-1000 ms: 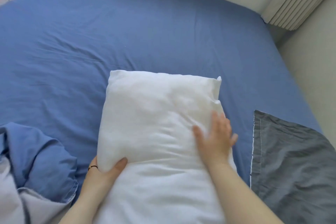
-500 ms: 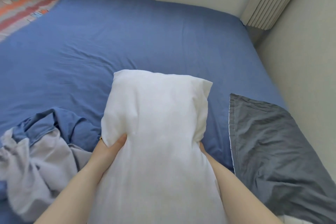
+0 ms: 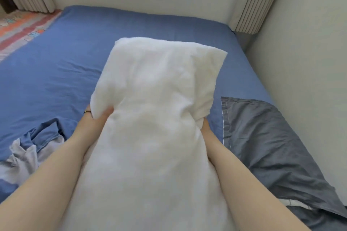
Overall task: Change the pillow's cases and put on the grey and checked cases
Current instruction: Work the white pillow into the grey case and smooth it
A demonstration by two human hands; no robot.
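Left hand and right hand grip white pillow.

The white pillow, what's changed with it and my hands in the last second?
The right hand left the top of the white pillow and now grips its right side; the left hand kept its grip on the left side. Squeezed between both hands, the pillow's far end has risen off the blue sheet. The grey pillowcase and the crumpled blue cloth stayed where they lay.
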